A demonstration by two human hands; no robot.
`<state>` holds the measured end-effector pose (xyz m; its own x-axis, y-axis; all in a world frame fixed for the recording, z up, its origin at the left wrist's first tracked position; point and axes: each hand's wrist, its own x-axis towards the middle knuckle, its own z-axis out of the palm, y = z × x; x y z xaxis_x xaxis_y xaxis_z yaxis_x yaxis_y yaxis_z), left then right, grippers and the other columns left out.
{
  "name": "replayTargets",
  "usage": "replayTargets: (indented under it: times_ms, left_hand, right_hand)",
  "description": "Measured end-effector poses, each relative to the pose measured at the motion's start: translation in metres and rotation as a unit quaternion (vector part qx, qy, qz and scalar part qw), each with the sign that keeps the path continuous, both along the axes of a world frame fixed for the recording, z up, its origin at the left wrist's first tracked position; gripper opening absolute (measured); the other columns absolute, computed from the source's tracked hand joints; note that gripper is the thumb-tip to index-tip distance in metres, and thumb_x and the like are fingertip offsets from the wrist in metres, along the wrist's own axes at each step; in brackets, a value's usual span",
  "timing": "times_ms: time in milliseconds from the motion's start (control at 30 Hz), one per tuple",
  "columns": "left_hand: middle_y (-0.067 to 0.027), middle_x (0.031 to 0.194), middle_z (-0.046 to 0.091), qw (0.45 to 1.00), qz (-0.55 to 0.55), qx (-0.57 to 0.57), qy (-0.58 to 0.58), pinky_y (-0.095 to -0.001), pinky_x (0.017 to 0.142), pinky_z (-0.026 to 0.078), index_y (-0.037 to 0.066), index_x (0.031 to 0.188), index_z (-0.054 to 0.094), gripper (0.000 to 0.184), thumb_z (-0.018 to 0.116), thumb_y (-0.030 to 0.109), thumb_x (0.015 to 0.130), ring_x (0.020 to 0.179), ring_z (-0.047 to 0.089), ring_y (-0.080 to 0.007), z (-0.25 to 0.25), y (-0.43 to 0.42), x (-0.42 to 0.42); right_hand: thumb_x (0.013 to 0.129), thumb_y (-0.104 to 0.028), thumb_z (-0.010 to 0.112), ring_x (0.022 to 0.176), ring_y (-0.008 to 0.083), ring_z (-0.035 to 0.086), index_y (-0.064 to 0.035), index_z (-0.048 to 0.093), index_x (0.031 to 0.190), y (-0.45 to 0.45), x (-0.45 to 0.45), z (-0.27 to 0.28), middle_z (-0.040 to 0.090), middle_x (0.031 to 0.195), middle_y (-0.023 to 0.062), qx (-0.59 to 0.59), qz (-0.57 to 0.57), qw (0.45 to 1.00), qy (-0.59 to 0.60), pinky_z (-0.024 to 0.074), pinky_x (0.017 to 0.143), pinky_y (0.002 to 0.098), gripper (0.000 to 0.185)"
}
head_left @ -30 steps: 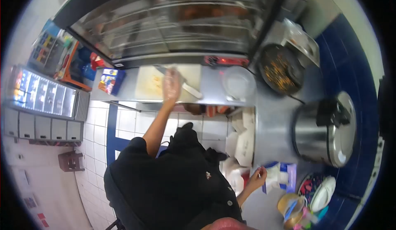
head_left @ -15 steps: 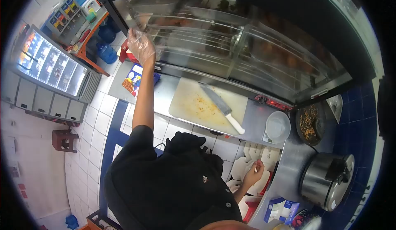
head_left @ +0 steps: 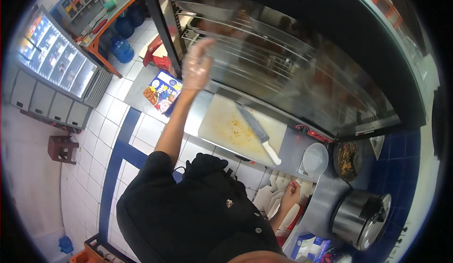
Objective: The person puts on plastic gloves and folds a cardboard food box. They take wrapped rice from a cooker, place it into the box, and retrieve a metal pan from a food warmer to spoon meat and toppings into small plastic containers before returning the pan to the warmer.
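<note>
My left hand (head_left: 196, 68), in a clear plastic glove, is against the glass sliding door (head_left: 236, 60) of a display cabinet. Its fingers are smeared by motion, so their grip on the door does not show. To the left of them, a strip of wire racks with metal trays (head_left: 203, 25) shows unglazed. My right hand (head_left: 290, 196) is low on the right, bare, over folded white boxes (head_left: 270, 198). Its fingers are curled together, and whatever they may hold is hidden. Between the hands, a knife (head_left: 257, 132) with a white handle lies on a stained cutting board (head_left: 219, 126).
A plastic tub (head_left: 315, 159), a pan of browned bits (head_left: 347, 161) and a lidded steel pot (head_left: 361, 218) stand on the right. A printed blue box (head_left: 163, 93) sits at the counter's left end. Beyond are a lit fridge (head_left: 59, 60) and a stool (head_left: 62, 150).
My left hand has moved right along the cabinet front, and the cabinet's left end now shows uncovered. My right hand keeps its curled shape over the boxes. The view has shifted slightly.
</note>
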<state>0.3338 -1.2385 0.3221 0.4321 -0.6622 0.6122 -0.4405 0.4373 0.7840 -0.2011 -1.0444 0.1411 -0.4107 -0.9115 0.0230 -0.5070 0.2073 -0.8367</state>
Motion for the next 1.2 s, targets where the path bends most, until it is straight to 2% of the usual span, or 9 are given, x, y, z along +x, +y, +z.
replayTargets:
  times_ms: [167,267,400,467,500,667,733,967,1200]
  left_hand:
    - [-0.0138,0.133,0.066,0.968,-0.177,0.041,0.172,-0.0398,0.11,0.047,0.005,0.128,0.065,0.041,0.061,0.005,0.087,0.128,0.063,-0.0279,-0.024,-0.004,-0.04]
    - [-0.0213,0.144,0.057,0.877,0.165,0.204,-0.403,-0.0637,0.119,0.03,0.01,0.142,0.055,0.054,0.061,0.027,0.091,0.139,0.05,-0.0363,-0.073,-0.03,-0.01]
    - [-0.0206,0.138,0.063,0.828,0.188,0.195,-0.49,-0.0666,0.118,0.023,0.009,0.129,0.067,0.047,0.059,0.036,0.092,0.134,0.055,-0.0353,-0.071,-0.038,0.004]
    - [-0.0195,0.122,0.072,0.836,0.071,0.351,-0.416,-0.0616,0.124,0.02,0.006,0.117,0.074,0.051,0.057,0.047,0.093,0.124,0.063,-0.037,-0.039,-0.029,-0.002]
    - [-0.0183,0.103,0.076,0.859,0.104,0.296,-0.404,-0.0558,0.11,0.042,0.007,0.1,0.077,0.044,0.058,0.046,0.095,0.104,0.071,-0.0366,-0.059,-0.031,0.002]
    - [-0.0159,0.072,0.07,0.954,0.222,0.156,-0.125,-0.0458,0.063,0.051,0.004,0.093,0.073,0.036,0.064,0.038,0.099,0.069,0.07,-0.0322,-0.065,-0.015,0.001]
    - [-0.0096,0.066,0.063,0.938,0.03,0.239,0.248,-0.0416,0.058,0.05,0.002,0.086,0.068,0.04,0.066,0.039,0.099,0.059,0.065,-0.0244,-0.057,-0.025,0.02]
    - [-0.0177,0.094,0.064,0.889,-0.047,0.153,0.429,-0.0365,0.056,0.061,-0.006,0.106,0.058,0.022,0.058,0.016,0.103,0.066,0.066,-0.0275,-0.07,-0.055,0.033]
    - [-0.0197,0.098,0.064,0.877,-0.095,0.227,0.413,-0.033,0.062,0.064,-0.008,0.112,0.055,0.031,0.063,0.02,0.101,0.073,0.069,-0.0276,-0.046,-0.027,0.059]
  right_hand:
    - [0.101,-0.018,0.068,0.096,0.0184,0.069,-0.0011,0.069,0.12,-0.026,0.029,0.024,0.072,0.105,0.0103,-0.005,0.071,0.997,-0.029,0.0553,0.081,0.0311,0.026]
    - [0.101,-0.019,0.067,0.096,0.0185,0.069,-0.0016,0.07,0.12,-0.018,0.045,0.04,0.072,0.105,0.0106,0.007,0.078,0.996,-0.035,0.0559,0.08,0.0323,0.026]
    - [0.102,-0.02,0.066,0.098,0.0189,0.07,-0.0045,0.07,0.12,0.007,0.042,0.013,0.073,0.108,0.0102,0.006,0.051,0.998,-0.034,0.0562,0.081,0.0335,0.024]
    - [0.102,-0.02,0.066,0.097,0.0193,0.07,-0.0046,0.071,0.119,0.02,0.053,0.028,0.074,0.108,0.01,0.021,0.04,0.998,-0.038,0.0561,0.081,0.0336,0.024]
    - [0.102,-0.021,0.066,0.096,0.0196,0.07,-0.0048,0.071,0.119,0.024,0.055,0.033,0.074,0.108,0.0097,0.032,0.037,0.998,-0.039,0.056,0.081,0.0338,0.023]
    - [0.102,-0.021,0.066,0.094,0.0191,0.07,-0.0048,0.071,0.118,0.034,0.048,0.015,0.075,0.106,0.0097,0.019,0.019,0.999,-0.043,0.0555,0.079,0.0338,0.023]
    - [0.102,-0.02,0.066,0.094,0.0187,0.07,-0.0048,0.071,0.117,0.036,0.05,0.018,0.075,0.106,0.0097,0.031,0.017,0.999,-0.041,0.0554,0.079,0.0339,0.022]
    - [0.102,-0.02,0.066,0.095,0.0181,0.07,-0.0049,0.071,0.118,0.021,0.055,0.042,0.074,0.105,0.0096,0.023,0.002,0.999,-0.044,0.0545,0.079,0.0325,0.023]
    - [0.104,-0.022,0.064,0.098,0.0189,0.07,-0.0049,0.07,0.12,0.031,0.041,0.021,0.074,0.108,0.0103,0.006,-0.016,0.998,-0.066,0.0551,0.08,0.033,0.024]
